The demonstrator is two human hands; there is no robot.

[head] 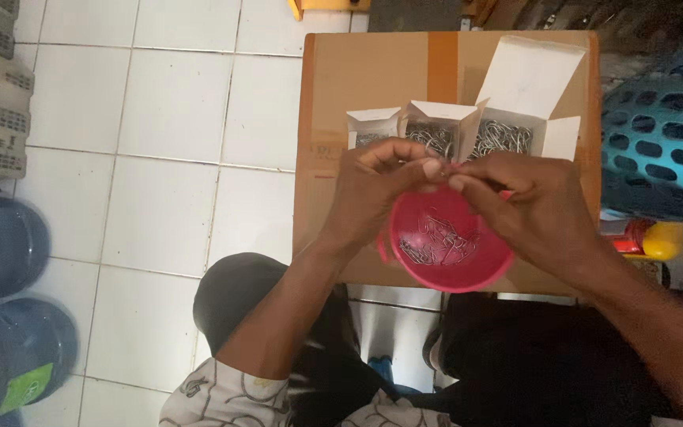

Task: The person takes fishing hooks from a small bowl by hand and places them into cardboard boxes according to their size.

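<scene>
Both hands meet over the pink bowl: our left hand (377,194) is curled with thumb and fingertips pinched together, our right hand (527,209) pinches toward it from the other side. Something tiny sits between the fingertips, probably one of the small metal clips, but it's too small for us to tell for sure.

Just under the hands, the pink plastic bowl (484,273) sits on the cardboard carton (373,75), near its front edge, with a loose tangle of metal clips (436,237) in the bottom. Neither hand steadies the bowl, so we judge a wrist bump could tip it off toward our lap and scatter the clips over the tiled floor (160,158).

Behind the bowl, three open white boxes: small one (371,122), middle (436,119), largest (527,87), all packed with clips, flaps up. We'd flag that a hand swinging back could catch a flap and knock a box over.

Clips look hooked together, so pulling one may drag others out. The pinch is fine; a slip drops the piece, likely into the bowl.

Far right, blue perforated basket (666,134); far left, dark water jugs (1,237).
</scene>
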